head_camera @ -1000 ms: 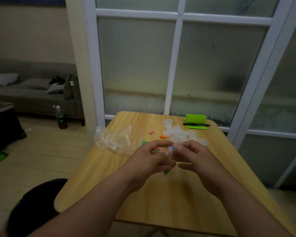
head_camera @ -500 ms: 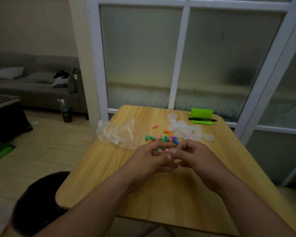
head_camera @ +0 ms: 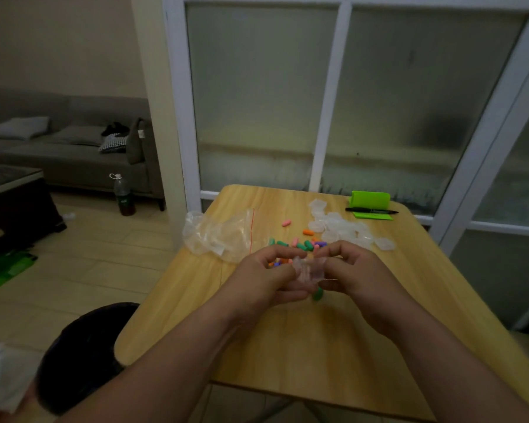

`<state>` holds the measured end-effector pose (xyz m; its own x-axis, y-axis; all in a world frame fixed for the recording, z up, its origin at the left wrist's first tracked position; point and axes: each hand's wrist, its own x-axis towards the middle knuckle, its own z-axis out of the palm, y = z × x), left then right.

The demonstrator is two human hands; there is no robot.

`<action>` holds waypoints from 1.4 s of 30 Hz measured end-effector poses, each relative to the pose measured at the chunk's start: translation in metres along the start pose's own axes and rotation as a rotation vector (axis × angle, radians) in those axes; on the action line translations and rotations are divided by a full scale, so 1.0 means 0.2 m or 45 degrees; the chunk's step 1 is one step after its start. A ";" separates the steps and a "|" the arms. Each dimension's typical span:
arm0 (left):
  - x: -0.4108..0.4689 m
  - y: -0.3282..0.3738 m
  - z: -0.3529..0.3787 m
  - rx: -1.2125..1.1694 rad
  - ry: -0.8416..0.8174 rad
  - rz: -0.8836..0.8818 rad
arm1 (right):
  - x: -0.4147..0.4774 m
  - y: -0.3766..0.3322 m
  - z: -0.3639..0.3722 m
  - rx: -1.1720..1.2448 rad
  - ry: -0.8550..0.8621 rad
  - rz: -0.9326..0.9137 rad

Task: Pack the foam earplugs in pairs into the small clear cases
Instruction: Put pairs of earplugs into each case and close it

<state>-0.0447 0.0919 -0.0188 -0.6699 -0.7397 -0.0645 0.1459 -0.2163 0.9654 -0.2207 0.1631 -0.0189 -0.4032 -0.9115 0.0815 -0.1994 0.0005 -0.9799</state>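
Both hands met at frame centre over the wooden table (head_camera: 287, 346) — left hand (head_camera: 266, 277) and right hand (head_camera: 353, 270) each pinching the same small clear case (head_camera: 309, 270) between thumb and fingers, case held up off the table, lid state too blurry to tell. A green earplug (head_camera: 317, 294) showed just below the case, at the left hand's fingertips; whether it was gripped or lying on the table couldn't be told. Loose earplugs (head_camera: 303, 244) — green, orange, pink, purple — lay scattered just above the hands in the frame, some partly hidden behind the left fingers, with one pink earplug (head_camera: 286, 223) apart, higher up. Pile of empty clear cases (head_camera: 338, 227) sat up and right of the hands, near the table's far edge. Crumpled clear plastic bag (head_camera: 220, 235) with a red zip line lay left of the earplugs, at the table's left edge. Green holder (head_camera: 370, 199) stood at the far right corner of the table, black pen (head_camera: 371, 210) lying across a green note in front of it. Frosted glass door with white frame (head_camera: 327, 96) filled the upper frame; grey sofa (head_camera: 61, 148) at left, dark bottle (head_camera: 123, 195) on the floor beside it.
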 end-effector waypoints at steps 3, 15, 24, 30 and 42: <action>0.00 0.01 -0.01 -0.122 0.006 -0.021 | 0.00 0.00 0.00 -0.062 0.071 -0.019; -0.03 -0.06 0.04 -0.078 -0.202 -0.213 | 0.08 0.00 0.08 -0.621 -0.030 -0.297; 0.01 0.01 -0.02 -0.403 0.247 -0.351 | 0.08 0.04 -0.07 -0.550 0.199 -0.046; -0.01 -0.01 -0.06 -0.462 0.369 -0.417 | 0.05 0.12 0.00 -0.955 0.122 0.035; -0.02 -0.01 -0.05 -0.466 0.370 -0.418 | 0.06 0.07 0.14 -1.110 0.214 -0.019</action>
<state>-0.0357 0.0888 -0.0231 -0.5025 -0.7301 -0.4630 0.2414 -0.6327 0.7358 -0.2044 0.1405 -0.0375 -0.5069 -0.8417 0.1861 -0.7876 0.3646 -0.4967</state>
